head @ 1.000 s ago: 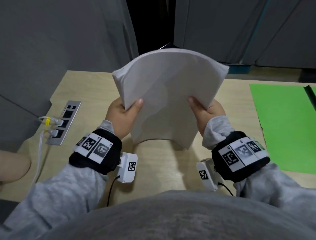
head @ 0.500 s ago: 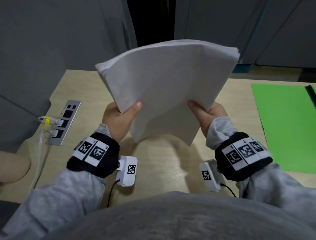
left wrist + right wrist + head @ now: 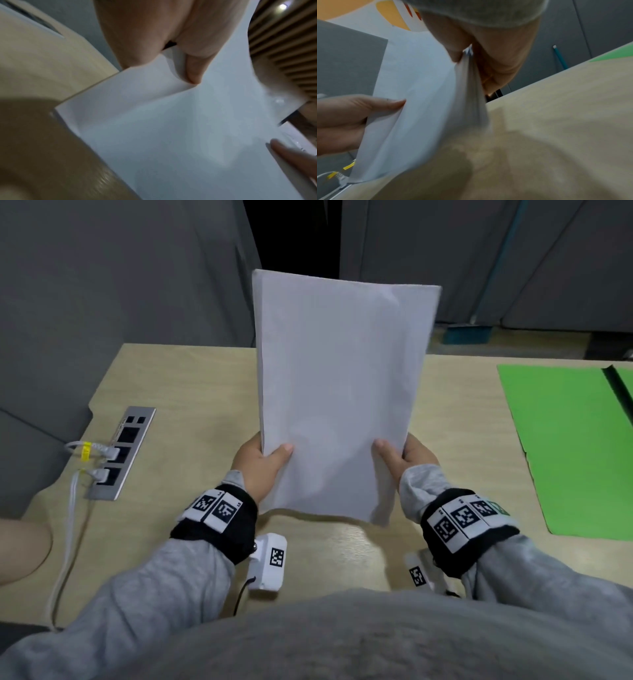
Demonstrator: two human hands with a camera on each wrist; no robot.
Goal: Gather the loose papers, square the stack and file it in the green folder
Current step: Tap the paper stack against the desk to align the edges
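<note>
A white paper stack (image 3: 339,392) stands upright over the middle of the wooden desk (image 3: 191,405), long side vertical. My left hand (image 3: 263,463) grips its lower left edge, thumb on the front sheet. At the lower right edge my right hand (image 3: 404,457) holds it the same way. In the left wrist view the paper stack (image 3: 171,128) fills the frame, with my thumb (image 3: 193,73) pressed on it. The right wrist view shows the paper stack (image 3: 419,108) pinched edge-on. The green folder (image 3: 565,446) lies open flat at the desk's right.
A grey socket strip (image 3: 120,453) with white cables (image 3: 68,529) plugged in is set into the desk's left side. Grey partition panels (image 3: 120,285) stand behind the desk. Someone else's bare arm (image 3: 20,549) shows at the far left edge.
The stack was bowed and turned wide side up a second ago. It has been rotated to stand tall and straight between both hands, which have shifted slightly toward me.
</note>
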